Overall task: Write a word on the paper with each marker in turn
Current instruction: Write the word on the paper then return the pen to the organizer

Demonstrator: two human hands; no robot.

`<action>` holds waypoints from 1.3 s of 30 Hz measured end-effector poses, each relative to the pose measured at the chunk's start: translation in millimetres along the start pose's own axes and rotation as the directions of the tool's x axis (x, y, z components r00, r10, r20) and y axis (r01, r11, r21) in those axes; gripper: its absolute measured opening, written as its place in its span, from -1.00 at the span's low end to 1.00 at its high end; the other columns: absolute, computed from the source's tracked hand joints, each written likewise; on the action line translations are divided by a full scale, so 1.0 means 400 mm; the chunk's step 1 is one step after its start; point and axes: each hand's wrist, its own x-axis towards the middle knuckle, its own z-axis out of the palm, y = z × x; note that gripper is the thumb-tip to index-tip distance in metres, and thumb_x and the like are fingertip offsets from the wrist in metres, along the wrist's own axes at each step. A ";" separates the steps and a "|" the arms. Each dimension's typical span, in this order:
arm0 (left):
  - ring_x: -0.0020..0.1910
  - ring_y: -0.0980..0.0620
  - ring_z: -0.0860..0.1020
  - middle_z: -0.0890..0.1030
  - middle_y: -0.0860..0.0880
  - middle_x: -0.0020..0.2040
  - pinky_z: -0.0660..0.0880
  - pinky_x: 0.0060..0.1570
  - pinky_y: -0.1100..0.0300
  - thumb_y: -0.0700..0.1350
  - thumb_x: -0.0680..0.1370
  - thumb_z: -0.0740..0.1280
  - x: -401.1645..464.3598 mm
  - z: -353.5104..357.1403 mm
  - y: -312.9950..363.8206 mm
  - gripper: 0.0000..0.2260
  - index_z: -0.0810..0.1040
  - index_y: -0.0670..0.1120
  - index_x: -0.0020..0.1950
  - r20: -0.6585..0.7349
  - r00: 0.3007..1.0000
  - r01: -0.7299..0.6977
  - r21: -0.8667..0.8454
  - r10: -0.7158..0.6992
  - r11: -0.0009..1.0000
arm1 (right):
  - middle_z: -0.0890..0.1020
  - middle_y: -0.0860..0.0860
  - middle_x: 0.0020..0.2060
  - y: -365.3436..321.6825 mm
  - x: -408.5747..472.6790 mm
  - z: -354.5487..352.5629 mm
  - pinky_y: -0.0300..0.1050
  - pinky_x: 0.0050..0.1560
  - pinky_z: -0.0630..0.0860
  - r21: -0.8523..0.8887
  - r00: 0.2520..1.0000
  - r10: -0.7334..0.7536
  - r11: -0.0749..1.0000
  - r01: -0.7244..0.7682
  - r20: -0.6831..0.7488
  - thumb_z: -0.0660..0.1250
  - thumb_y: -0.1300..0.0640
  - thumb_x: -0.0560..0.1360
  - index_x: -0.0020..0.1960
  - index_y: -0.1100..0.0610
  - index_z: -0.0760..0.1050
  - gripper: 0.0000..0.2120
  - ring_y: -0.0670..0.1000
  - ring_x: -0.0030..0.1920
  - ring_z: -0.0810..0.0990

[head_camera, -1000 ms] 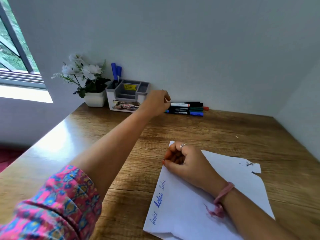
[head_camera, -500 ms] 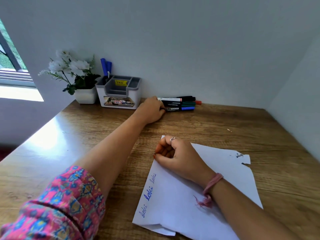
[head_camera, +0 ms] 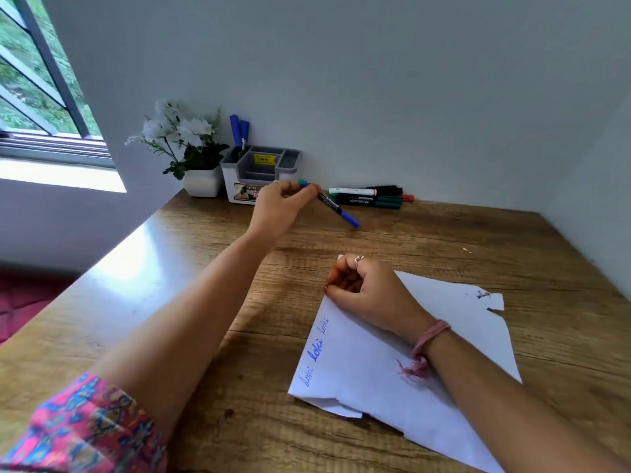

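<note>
I log the left hand (head_camera: 280, 203) raised above the brown wood-grain worktop (head_camera: 444, 240), fingers pinching a slim black marker with a blue cap (head_camera: 336, 208) that slants down to the right, clear of the surface. The right hand (head_camera: 362, 288) rests on the white sheet of paper (head_camera: 358, 367), fingers curled inward and holding nothing. Blue handwritten words (head_camera: 316, 349) run along the paper's left edge. The remaining markers (head_camera: 370, 197) lie against the wall.

Daylight from window (head_camera: 41, 80) at left; glare on table (head_camera: 129, 257); soft focus, wide-angle edge bending.
</note>
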 end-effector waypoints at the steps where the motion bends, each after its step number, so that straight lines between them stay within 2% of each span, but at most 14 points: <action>1: -0.10 0.09 0.63 0.68 0.00 -0.13 0.57 0.01 0.18 -0.02 0.46 0.44 -0.008 -0.014 0.011 -0.83 0.63 -0.07 -0.03 -0.016 1.000 0.018 -0.078 -0.020 0.997 | 0.61 -0.09 -0.27 0.001 0.000 -0.001 -0.43 -0.23 0.46 -0.001 1.000 0.005 1.000 -0.005 0.001 0.41 0.25 0.43 -0.16 0.07 0.54 -0.89 -0.25 -0.26 0.56; 5: -0.07 0.02 0.63 0.66 -0.10 -0.11 0.58 0.03 0.12 -0.06 0.47 0.44 -0.061 -0.065 0.063 -0.81 0.61 -0.16 -0.03 -0.047 0.998 0.028 -0.268 -0.042 0.963 | 0.61 -0.10 -0.25 -0.003 -0.003 -0.003 -0.42 -0.21 0.47 0.031 1.000 0.012 0.999 -0.012 0.001 0.41 0.25 0.44 -0.17 0.00 0.50 -0.83 -0.27 -0.26 0.56; 10: 0.04 -0.17 0.63 0.62 -0.32 0.05 0.58 0.07 -0.01 -0.09 0.46 0.44 -0.134 -0.098 0.089 -0.71 0.59 -0.27 0.06 -0.043 0.999 0.015 -0.372 -0.033 0.928 | 0.62 -0.07 -0.24 -0.006 -0.001 -0.002 -0.43 -0.20 0.47 0.096 0.999 0.034 0.995 -0.030 -0.042 0.38 0.28 0.46 -0.15 0.04 0.52 -0.85 -0.25 -0.26 0.56; 14: -0.07 -0.10 0.60 0.63 -0.29 -0.02 0.61 0.00 0.03 -0.08 0.46 0.45 -0.161 -0.088 0.088 -0.75 0.61 -0.25 -0.01 -0.031 0.999 0.002 -0.326 -0.013 0.946 | 0.63 -0.03 -0.22 -0.002 0.001 -0.001 -0.39 -0.18 0.50 0.136 0.997 0.040 0.990 -0.031 -0.064 0.37 0.28 0.47 -0.12 0.06 0.51 -0.87 -0.22 -0.24 0.58; 17: -0.14 -0.06 0.59 0.62 -0.17 -0.15 0.60 -0.02 0.00 -0.07 0.44 0.47 -0.165 -0.082 0.097 -0.82 0.64 -0.18 -0.11 -0.003 1.000 -0.010 -0.257 0.009 0.966 | 0.63 0.02 -0.19 0.001 0.005 -0.004 -0.26 -0.14 0.54 0.163 0.996 0.060 0.985 -0.048 -0.066 0.37 0.26 0.47 -0.10 0.06 0.51 -0.88 -0.09 -0.19 0.59; 20: -0.18 0.02 0.60 0.63 -0.06 -0.23 0.61 -0.05 0.06 -0.06 0.44 0.48 -0.170 -0.076 0.089 -0.84 0.64 -0.15 -0.13 0.025 1.000 -0.002 -0.224 0.008 0.975 | 0.63 0.03 -0.19 -0.012 0.008 -0.007 -0.25 -0.21 0.55 0.236 0.992 0.092 0.969 -0.070 -0.083 0.34 0.22 0.50 -0.08 0.07 0.50 -0.93 -0.11 -0.25 0.58; 21: -0.20 0.05 0.61 0.63 -0.03 -0.25 0.61 -0.08 0.11 -0.06 0.44 0.47 -0.174 -0.071 0.086 -0.83 0.64 -0.16 -0.11 0.034 0.999 0.006 -0.219 0.002 0.976 | 0.63 0.02 -0.22 -0.021 0.008 -0.010 -0.27 -0.26 0.53 0.250 0.990 0.103 0.965 -0.076 -0.094 0.33 0.18 0.52 -0.06 0.08 0.52 -0.98 -0.14 -0.29 0.56; 24: -0.26 0.12 0.60 0.63 0.03 -0.30 0.57 -0.20 0.23 -0.06 0.44 0.47 -0.186 -0.050 0.084 -0.83 0.63 -0.16 -0.11 0.077 0.997 0.032 -0.240 -0.013 0.970 | 0.54 -0.05 -0.37 -0.047 0.008 -0.018 -0.28 -0.38 0.44 0.288 0.986 0.121 0.954 -0.084 -0.113 0.31 -0.07 0.47 -0.06 0.08 0.58 -0.77 -0.13 -0.41 0.46; 26: -0.28 0.11 0.60 0.62 0.02 -0.30 0.56 -0.22 0.23 -0.08 0.45 0.46 -0.198 -0.035 0.087 -0.85 0.63 -0.16 -0.10 0.127 0.992 0.042 -0.258 -0.009 0.965 | 0.45 -0.07 -0.45 -0.063 0.003 -0.024 -0.23 -0.40 0.37 0.331 0.990 0.115 0.940 -0.084 -0.076 0.29 -0.19 0.39 -0.17 0.02 0.60 -0.71 -0.08 -0.42 0.37; 28: -0.29 0.09 0.61 0.63 -0.01 -0.29 0.57 -0.24 0.21 -0.11 0.46 0.45 -0.211 -0.020 0.086 -0.85 0.63 -0.18 -0.09 0.176 0.984 0.036 -0.268 0.012 0.963 | 0.43 -0.10 -0.49 -0.073 -0.002 -0.026 -0.22 -0.41 0.32 0.357 0.995 0.095 0.931 -0.081 -0.022 0.31 -0.16 0.36 -0.22 0.00 0.59 -0.76 -0.09 -0.43 0.33; 31: -0.30 0.09 0.60 0.62 -0.02 -0.29 0.56 -0.28 0.22 -0.11 0.47 0.43 -0.227 -0.005 0.086 -0.89 0.61 -0.15 -0.14 0.206 0.978 0.045 -0.316 0.023 0.948 | 0.50 -0.14 -0.51 -0.076 -0.005 -0.029 -0.32 -0.44 0.33 0.313 0.998 0.069 0.947 -0.068 0.005 0.34 -0.01 0.42 -0.13 0.08 0.57 -0.84 -0.16 -0.47 0.35; 33: -0.24 0.06 0.62 0.64 -0.05 -0.24 0.60 -0.19 0.17 -0.04 0.50 0.38 -0.225 -0.005 0.085 -0.83 0.57 -0.15 -0.09 0.250 0.968 0.072 -0.290 0.003 0.954 | 0.48 -0.14 -0.51 -0.075 -0.004 -0.033 -0.33 -0.44 0.33 0.305 0.996 0.087 0.949 -0.075 -0.024 0.32 0.06 0.48 -0.16 0.10 0.55 -0.88 -0.15 -0.47 0.34; 36: -0.07 -0.04 0.65 0.67 -0.15 -0.08 0.58 0.08 0.01 0.18 0.52 0.27 -0.222 -0.015 0.083 -0.57 0.56 -0.19 0.03 0.431 0.894 0.123 0.022 -0.120 0.992 | 0.44 -0.13 -0.53 -0.071 0.000 -0.045 -0.31 -0.45 0.30 0.388 0.990 0.115 0.919 -0.073 -0.085 0.29 0.04 0.49 -0.21 0.13 0.53 -0.81 -0.14 -0.48 0.31; 39: -0.03 -0.05 0.66 0.67 -0.14 -0.03 0.58 0.09 0.06 0.18 0.56 0.18 -0.237 -0.018 0.089 -0.55 0.56 -0.19 0.07 0.620 0.747 0.183 0.153 -0.238 0.971 | 0.47 -0.13 -0.52 -0.071 0.003 -0.047 -0.29 -0.44 0.32 0.398 0.986 0.111 0.916 -0.052 -0.125 0.29 -0.02 0.46 -0.21 0.07 0.55 -0.81 -0.15 -0.48 0.34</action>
